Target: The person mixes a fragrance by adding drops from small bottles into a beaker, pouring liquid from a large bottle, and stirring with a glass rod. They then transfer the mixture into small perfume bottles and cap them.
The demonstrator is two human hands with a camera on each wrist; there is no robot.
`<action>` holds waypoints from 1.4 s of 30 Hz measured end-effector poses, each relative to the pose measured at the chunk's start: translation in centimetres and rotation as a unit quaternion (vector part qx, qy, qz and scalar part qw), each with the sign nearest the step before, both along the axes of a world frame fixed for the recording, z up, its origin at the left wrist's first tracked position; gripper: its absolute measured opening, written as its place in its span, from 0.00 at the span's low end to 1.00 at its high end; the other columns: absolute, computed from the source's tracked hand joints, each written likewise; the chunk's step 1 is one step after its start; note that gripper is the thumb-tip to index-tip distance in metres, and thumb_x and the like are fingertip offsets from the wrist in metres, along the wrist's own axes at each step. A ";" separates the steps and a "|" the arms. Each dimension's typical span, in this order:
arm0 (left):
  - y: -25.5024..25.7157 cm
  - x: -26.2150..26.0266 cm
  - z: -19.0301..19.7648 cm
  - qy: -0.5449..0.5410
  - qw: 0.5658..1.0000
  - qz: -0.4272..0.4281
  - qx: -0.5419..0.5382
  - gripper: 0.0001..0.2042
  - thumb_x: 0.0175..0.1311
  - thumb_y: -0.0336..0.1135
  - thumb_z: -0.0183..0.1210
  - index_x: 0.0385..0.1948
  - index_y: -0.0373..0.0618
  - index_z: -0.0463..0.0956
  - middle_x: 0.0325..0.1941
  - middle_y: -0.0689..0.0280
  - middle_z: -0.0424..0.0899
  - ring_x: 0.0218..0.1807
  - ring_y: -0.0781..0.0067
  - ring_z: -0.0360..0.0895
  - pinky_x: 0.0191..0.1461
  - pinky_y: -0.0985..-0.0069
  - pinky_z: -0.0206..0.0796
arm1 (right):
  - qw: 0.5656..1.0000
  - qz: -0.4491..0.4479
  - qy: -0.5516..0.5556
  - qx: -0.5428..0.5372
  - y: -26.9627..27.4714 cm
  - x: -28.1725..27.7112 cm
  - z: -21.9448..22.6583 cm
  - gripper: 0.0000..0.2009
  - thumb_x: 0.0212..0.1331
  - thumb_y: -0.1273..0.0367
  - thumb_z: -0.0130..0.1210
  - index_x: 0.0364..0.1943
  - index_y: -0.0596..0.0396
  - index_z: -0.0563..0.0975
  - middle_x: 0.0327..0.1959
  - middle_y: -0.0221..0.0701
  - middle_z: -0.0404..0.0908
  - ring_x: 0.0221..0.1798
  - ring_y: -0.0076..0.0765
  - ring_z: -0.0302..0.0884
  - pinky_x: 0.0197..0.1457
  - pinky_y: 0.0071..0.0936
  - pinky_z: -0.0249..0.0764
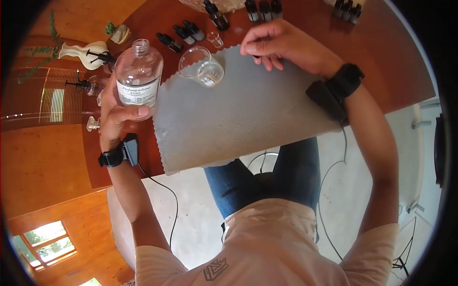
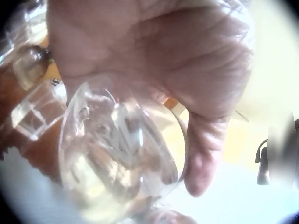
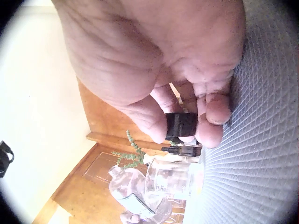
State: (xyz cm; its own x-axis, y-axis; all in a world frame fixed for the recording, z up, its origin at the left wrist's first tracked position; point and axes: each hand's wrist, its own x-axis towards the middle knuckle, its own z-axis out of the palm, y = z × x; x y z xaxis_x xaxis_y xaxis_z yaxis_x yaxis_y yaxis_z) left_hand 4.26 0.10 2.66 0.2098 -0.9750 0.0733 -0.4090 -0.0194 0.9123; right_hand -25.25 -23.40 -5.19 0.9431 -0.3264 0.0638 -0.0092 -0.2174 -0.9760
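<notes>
My left hand [image 1: 114, 108] grips a clear glass bottle [image 1: 139, 71] labelled "Perfume solvent" round its side, with the thumb across the front. The bottle's neck is uncapped, and in the left wrist view its clear body [image 2: 121, 154] lies against the palm. A small black cap [image 3: 181, 125] is pinched between the thumb and fingers of my right hand [image 1: 284, 45], which is low over the grey textured mat [image 1: 238, 109]. Between the hands, a clear glass beaker [image 1: 210, 76] stands at the mat's far left edge.
Dark dropper bottles [image 1: 190, 31] line the far side of the brown table [image 1: 400, 71], with a tiny glass cup [image 1: 215, 40] behind the beaker. Left of the solvent bottle are a white vase [image 1: 78, 51], a glass bottle with a black sprayer [image 1: 93, 85] and a glass stopper [image 1: 93, 124].
</notes>
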 end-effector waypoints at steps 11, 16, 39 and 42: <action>-1.2 0.1 -2.9 0.234 0.964 -0.036 -0.117 0.49 0.32 0.30 0.76 0.68 0.44 0.64 0.59 0.60 0.78 0.62 0.64 0.76 0.67 0.67 0.67 | 0.990 -0.118 -0.019 0.077 1.6 -0.4 2.7 0.13 0.68 0.62 0.59 0.46 0.58 0.83 0.28 0.24 0.79 0.26 0.16 0.74 0.25 0.16 0.65; -0.7 1.6 -3.5 0.243 0.958 -0.032 -0.151 0.47 0.32 0.25 0.74 0.66 0.47 0.65 0.58 0.63 0.77 0.62 0.66 0.74 0.68 0.69 0.64 | 0.974 -0.211 -0.071 0.046 1.9 1.7 6.3 0.08 0.67 0.67 0.61 0.43 0.57 0.82 0.27 0.22 0.77 0.25 0.14 0.71 0.25 0.15 0.61; 0.0 2.3 -4.3 0.223 0.957 -0.062 -0.175 0.49 0.31 0.15 0.70 0.67 0.45 0.64 0.65 0.67 0.72 0.74 0.67 0.64 0.78 0.70 0.52 | 0.861 0.066 -0.039 -0.503 8.8 18.1 16.7 0.10 0.59 0.69 0.66 0.41 0.60 0.84 0.24 0.37 0.79 0.23 0.30 0.70 0.31 0.29 0.69; 0.3 2.1 -4.0 0.260 0.943 -0.054 -0.200 0.48 0.31 0.15 0.70 0.67 0.44 0.64 0.65 0.66 0.72 0.74 0.68 0.64 0.78 0.71 0.52 | 0.891 0.043 -0.041 -0.450 10.3 17.2 17.5 0.11 0.61 0.67 0.65 0.40 0.61 0.84 0.20 0.37 0.78 0.21 0.32 0.70 0.28 0.31 0.69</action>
